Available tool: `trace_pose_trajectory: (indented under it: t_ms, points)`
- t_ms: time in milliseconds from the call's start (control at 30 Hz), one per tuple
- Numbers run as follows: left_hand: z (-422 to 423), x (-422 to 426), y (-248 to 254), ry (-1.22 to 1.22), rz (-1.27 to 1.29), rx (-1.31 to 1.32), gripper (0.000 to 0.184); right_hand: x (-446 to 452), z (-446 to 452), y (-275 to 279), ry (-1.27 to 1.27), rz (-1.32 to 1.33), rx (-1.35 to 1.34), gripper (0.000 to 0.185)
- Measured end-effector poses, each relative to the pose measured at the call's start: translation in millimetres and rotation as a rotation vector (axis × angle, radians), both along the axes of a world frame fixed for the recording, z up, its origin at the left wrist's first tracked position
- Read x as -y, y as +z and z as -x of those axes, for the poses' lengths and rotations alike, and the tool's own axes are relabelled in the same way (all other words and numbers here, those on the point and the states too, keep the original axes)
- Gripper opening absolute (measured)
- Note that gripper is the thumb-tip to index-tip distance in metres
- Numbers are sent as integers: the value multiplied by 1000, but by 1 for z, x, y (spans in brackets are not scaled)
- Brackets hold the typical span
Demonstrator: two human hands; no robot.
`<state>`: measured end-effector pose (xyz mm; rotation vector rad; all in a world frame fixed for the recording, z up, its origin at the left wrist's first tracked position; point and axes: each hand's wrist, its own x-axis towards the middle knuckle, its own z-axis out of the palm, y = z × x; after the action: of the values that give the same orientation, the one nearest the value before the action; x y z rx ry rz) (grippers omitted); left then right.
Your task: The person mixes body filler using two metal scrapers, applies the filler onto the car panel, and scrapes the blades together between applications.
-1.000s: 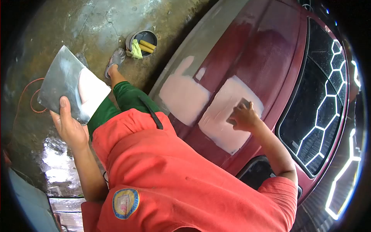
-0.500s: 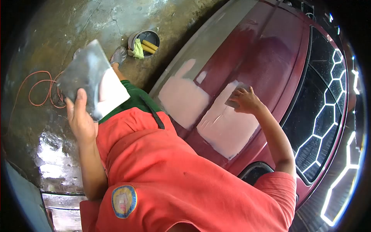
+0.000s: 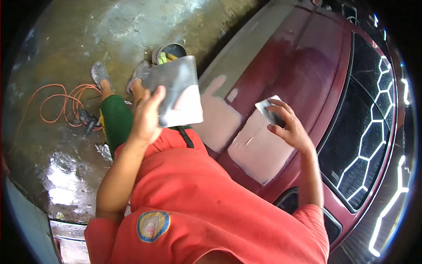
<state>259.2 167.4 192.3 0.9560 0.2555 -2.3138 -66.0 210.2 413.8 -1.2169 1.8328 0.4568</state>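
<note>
My left hand [image 3: 147, 116] grips the edge of a flat metal plate [image 3: 176, 79], thumb on top. A smooth area of pale pink body filler [image 3: 188, 102] covers the plate's lower right part. In my right hand [image 3: 292, 127] is a thin metal putty spreader [image 3: 266, 105], pinched between thumb and fingers. It is just above a broad patch of pink filler [image 3: 261, 147] on the dark red car [image 3: 268, 66]. Ridges show in this patch. To its left is a second filler patch [image 3: 217, 125], partly hidden by the plate.
Behind the plate on the wet concrete floor [image 3: 105, 31] stands a round bucket [image 3: 158, 55] with yellow items in it. An orange hose [image 3: 61, 103] lies coiled beside my feet, near a dark tool [image 3: 85, 119]. The car's window [image 3: 362, 132] reflects hexagonal lights.
My left hand has carried the plate to the right, closer to the car. My right hand has lifted the spreader off the filler patch and tilted it.
</note>
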Motion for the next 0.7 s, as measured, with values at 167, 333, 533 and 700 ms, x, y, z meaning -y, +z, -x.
trace_pose_trajectory:
  t_ms: [167, 333, 533, 700]
  points:
    - [38, 21, 34, 51, -84, -49, 42, 16, -118, -31, -519, 653, 731, 70]
    - [37, 27, 54, 105, -35, -14, 30, 19, -148, -40, -262, 585, 656, 60]
    - [17, 28, 57, 133, 236, 305, 26, 6, -112, -38, 65, 399, 62, 56]
    - [15, 29, 73, 83, 545, 433, 35, 29, -143, -21, 266, 613, -46, 55]
